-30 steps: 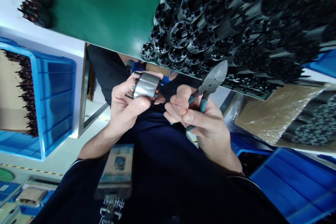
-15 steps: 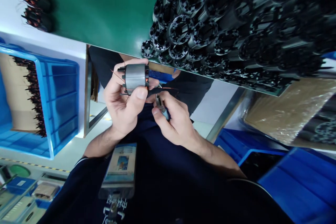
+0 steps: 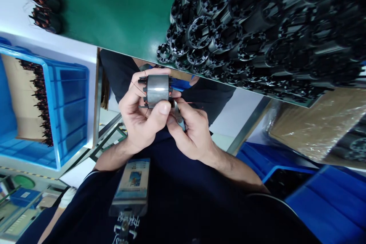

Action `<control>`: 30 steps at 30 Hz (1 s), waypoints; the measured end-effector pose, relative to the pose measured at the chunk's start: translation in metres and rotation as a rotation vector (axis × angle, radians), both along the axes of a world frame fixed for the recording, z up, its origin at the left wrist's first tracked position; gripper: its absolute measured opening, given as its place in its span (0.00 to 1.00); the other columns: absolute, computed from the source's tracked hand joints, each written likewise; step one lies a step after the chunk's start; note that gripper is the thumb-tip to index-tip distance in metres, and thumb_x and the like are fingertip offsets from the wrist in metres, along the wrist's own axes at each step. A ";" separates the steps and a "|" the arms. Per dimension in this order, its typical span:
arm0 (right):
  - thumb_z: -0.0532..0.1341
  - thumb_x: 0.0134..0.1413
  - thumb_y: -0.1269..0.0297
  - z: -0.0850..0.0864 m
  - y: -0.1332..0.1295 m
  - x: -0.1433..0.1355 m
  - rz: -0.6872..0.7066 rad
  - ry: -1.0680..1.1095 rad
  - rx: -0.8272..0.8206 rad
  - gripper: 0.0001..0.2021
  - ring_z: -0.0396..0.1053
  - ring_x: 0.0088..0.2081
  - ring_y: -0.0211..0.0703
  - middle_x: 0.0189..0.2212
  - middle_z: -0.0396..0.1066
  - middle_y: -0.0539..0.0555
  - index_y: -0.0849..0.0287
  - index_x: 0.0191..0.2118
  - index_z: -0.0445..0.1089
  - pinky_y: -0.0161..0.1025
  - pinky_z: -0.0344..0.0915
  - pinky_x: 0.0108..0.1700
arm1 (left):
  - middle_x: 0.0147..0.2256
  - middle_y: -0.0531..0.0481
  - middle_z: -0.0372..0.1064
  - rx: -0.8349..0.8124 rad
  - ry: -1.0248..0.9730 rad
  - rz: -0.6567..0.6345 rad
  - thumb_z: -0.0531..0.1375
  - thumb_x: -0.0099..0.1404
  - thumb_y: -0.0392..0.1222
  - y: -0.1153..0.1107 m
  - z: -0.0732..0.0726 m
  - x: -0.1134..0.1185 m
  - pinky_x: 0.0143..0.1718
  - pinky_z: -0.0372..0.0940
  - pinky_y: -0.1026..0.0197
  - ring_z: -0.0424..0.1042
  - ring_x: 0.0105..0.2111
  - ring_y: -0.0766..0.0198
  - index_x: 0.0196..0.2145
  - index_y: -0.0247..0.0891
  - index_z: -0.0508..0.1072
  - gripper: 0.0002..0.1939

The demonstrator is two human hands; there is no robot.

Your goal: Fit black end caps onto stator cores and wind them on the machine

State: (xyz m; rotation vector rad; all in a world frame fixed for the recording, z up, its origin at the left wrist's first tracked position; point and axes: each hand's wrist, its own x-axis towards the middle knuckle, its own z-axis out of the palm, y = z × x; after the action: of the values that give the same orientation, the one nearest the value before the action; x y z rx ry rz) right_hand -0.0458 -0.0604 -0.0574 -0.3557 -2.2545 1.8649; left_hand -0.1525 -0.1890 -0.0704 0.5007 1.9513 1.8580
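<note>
My left hand [image 3: 137,118] is wrapped round a motor stator [image 3: 158,90], a grey metal cylinder with black end teeth. The thumb presses its near side, and the fingers pass behind it. Thin copper wires stick out from both ends. Beside the stator's right end, my right hand [image 3: 194,129] is closed on a small hand tool [image 3: 180,117] with a metal part and a pale blue handle. Fingers hide most of the tool, so its exact kind does not show. Its upper end is at the stator's right end; I cannot tell if they touch.
Many bare stators [image 3: 201,32] crowd the right of the green table [image 3: 120,11]. Two wound stators [image 3: 45,19] stand at its left. A blue crate [image 3: 68,103] with cardboard and wound parts is at left, blue bins [image 3: 326,202] at right. A person's forearm [image 3: 53,221] shows lower left.
The stator and my left hand have shifted slightly right, and the tool is now closer to the stator's right end. Another person's arm has come into view at lower left.
</note>
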 end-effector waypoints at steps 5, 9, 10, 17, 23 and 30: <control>0.65 0.77 0.65 -0.001 0.001 -0.002 -0.006 -0.110 -0.045 0.03 0.78 0.32 0.44 0.36 0.82 0.49 0.50 0.50 0.77 0.43 0.81 0.44 | 0.63 0.51 0.83 0.067 -0.003 0.121 0.71 0.83 0.70 0.009 0.000 0.005 0.64 0.88 0.35 0.89 0.62 0.43 0.53 0.54 0.85 0.20; 0.64 0.79 0.62 -0.007 0.006 -0.003 -0.021 -0.242 -0.018 0.08 0.71 0.28 0.40 0.30 0.77 0.47 0.52 0.50 0.83 0.39 0.73 0.37 | 0.63 0.50 0.83 0.116 -0.068 0.183 0.73 0.83 0.65 0.004 -0.016 0.002 0.53 0.89 0.46 0.92 0.49 0.53 0.53 0.52 0.86 0.17; 0.64 0.79 0.60 -0.010 0.008 -0.002 -0.025 -0.283 -0.006 0.10 0.69 0.26 0.39 0.29 0.76 0.46 0.52 0.51 0.85 0.39 0.71 0.36 | 0.62 0.50 0.84 0.117 -0.101 0.204 0.73 0.82 0.65 -0.002 -0.020 -0.002 0.51 0.89 0.48 0.92 0.46 0.55 0.53 0.52 0.86 0.17; 0.67 0.72 0.44 -0.064 0.035 0.036 -0.042 -0.629 0.027 0.19 0.68 0.27 0.41 0.27 0.72 0.47 0.52 0.51 0.89 0.40 0.69 0.34 | 0.51 0.48 0.87 -0.110 0.089 0.581 0.75 0.75 0.72 -0.151 -0.018 -0.106 0.50 0.86 0.51 0.92 0.47 0.52 0.54 0.47 0.83 0.28; 0.66 0.65 0.36 -0.089 0.050 0.053 -0.016 -0.745 0.069 0.28 0.73 0.30 0.47 0.32 0.78 0.51 0.53 0.53 0.90 0.46 0.81 0.42 | 0.52 0.45 0.84 -0.958 0.355 0.697 0.72 0.73 0.70 -0.314 -0.007 -0.238 0.69 0.73 0.44 0.81 0.65 0.48 0.43 0.41 0.77 0.28; 0.66 0.71 0.36 -0.065 0.035 0.029 0.133 -0.679 0.131 0.25 0.87 0.42 0.53 0.48 0.91 0.56 0.49 0.54 0.89 0.44 0.81 0.46 | 0.31 0.52 0.77 -1.342 0.073 0.521 0.67 0.73 0.51 -0.343 -0.039 -0.284 0.52 0.69 0.51 0.75 0.42 0.57 0.38 0.36 0.81 0.14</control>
State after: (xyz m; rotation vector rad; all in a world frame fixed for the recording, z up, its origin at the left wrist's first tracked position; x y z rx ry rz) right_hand -0.0169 -0.0252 -0.1226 -0.9600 -2.8662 1.8341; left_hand -0.4361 -0.5323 -0.1097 -0.3955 2.9402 0.3360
